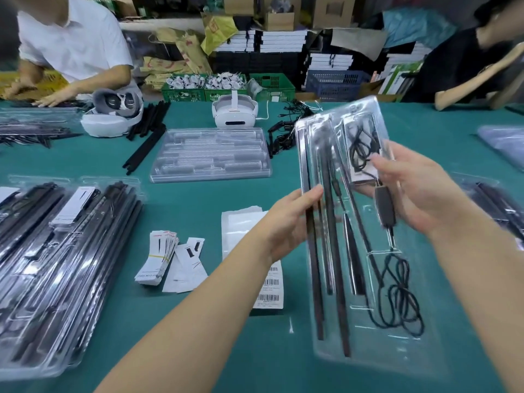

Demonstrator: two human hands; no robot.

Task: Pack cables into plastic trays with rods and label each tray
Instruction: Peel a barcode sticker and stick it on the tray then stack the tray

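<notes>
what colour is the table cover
Teal green table cover, plain, no pattern; the head view shows it.

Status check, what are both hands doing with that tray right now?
Left hand grips packed tray edge. Right hand holds far side. Nothing blocking.

Above the table (198,194), right of centre, a packed tray (365,279) sits between the left hand (286,222) at its left edge and the right hand (411,191) at its right edge, with rods (329,222) in its left part and a coiled cable (399,293) in its lower right. Stacked packed trays (65,268) lie far left; label bundles (158,256) and barcode stickers (269,287) lie between them and the held tray. Behind these lies an empty tray (209,154), with two headsets (235,110) farther back.
</notes>
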